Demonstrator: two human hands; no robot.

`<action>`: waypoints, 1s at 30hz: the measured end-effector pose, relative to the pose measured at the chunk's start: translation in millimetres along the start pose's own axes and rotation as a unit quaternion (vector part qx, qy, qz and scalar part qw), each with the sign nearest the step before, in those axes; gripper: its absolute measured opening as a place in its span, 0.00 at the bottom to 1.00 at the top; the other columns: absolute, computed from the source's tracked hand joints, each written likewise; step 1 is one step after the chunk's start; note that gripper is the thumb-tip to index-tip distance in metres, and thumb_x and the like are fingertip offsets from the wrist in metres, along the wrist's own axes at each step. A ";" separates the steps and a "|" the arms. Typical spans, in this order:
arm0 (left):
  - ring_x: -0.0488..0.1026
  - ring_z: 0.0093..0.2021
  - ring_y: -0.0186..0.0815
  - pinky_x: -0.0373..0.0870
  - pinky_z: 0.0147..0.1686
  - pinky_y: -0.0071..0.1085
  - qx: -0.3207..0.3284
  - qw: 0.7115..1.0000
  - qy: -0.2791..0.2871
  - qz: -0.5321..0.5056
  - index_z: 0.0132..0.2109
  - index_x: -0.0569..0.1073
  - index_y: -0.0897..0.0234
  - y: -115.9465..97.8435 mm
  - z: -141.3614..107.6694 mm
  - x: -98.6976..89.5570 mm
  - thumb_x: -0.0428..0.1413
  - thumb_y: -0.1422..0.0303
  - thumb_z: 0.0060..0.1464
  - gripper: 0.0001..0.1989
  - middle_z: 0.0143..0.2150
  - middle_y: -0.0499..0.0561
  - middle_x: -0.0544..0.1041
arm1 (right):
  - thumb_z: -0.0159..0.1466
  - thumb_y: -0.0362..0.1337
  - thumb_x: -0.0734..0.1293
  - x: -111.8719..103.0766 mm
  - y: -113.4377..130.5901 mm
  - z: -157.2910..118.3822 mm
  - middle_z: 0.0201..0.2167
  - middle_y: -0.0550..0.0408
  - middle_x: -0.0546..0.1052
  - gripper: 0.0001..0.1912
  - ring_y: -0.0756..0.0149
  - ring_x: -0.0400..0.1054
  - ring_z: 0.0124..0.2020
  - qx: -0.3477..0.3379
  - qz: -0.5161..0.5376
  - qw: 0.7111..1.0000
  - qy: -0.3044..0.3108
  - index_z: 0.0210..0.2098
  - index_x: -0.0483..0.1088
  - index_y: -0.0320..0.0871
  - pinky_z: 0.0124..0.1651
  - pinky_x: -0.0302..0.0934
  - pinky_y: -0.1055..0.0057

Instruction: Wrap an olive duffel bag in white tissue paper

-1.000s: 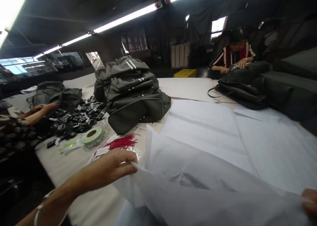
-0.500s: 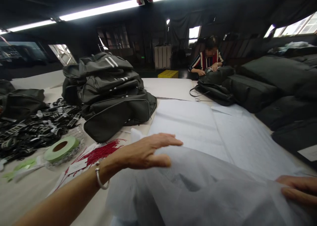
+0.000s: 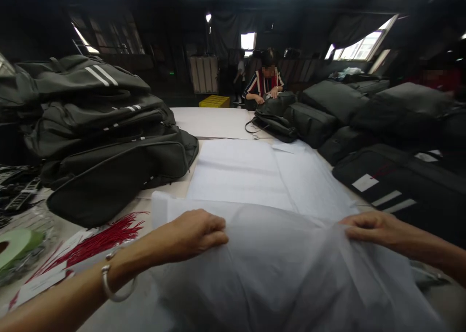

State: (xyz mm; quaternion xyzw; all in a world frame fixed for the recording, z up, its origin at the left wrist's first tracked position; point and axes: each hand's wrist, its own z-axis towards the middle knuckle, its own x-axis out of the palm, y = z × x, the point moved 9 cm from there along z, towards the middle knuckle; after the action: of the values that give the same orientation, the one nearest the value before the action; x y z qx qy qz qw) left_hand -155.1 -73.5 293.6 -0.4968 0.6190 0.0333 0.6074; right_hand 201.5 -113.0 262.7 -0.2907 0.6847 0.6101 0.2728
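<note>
A thin, translucent white plastic bag (image 3: 276, 259) drapes toward me over the near table edge, creased and slightly puffed. My left hand (image 3: 202, 230), with a silver bangle at the wrist, is closed on its upper left part, thumb against the curled fingers. At its upper right, my right hand (image 3: 367, 226) pinches the film between thumb and fingers. Beyond the held film, more flat white plastic (image 3: 236, 169) lies in layers on the table.
Dark bags with white stripes (image 3: 120, 152) are piled at left, more dark bags (image 3: 386, 181) at right. Red tag cords (image 3: 109, 237) and a pale green tape roll (image 3: 22, 247) lie at left. Across the table (image 3: 214, 123) a person (image 3: 265, 82) handles a dark bag. A yellow crate (image 3: 214, 101) stands behind.
My view has turned to the right. My left hand has gone from spread fingers to closed on the plastic bag. My right hand has come further into view, raising the film's right side.
</note>
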 end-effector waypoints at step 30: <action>0.44 0.71 0.53 0.39 0.66 0.57 0.232 0.894 -0.149 0.354 0.71 0.47 0.56 -155.0 85.2 134.4 0.41 0.36 0.56 0.45 0.71 0.54 0.54 | 0.52 0.66 0.69 -13.5 -157.6 -121.7 0.54 0.40 0.73 0.42 0.48 0.69 0.53 0.191 0.400 0.893 0.076 0.54 0.69 0.42 0.50 0.67 0.57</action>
State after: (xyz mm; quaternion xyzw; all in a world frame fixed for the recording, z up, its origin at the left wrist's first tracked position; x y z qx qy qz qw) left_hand 38.8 -173.9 253.1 -0.0794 0.6463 0.1750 0.7385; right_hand 323.6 -246.7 178.9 0.0201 0.8653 0.5008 0.0025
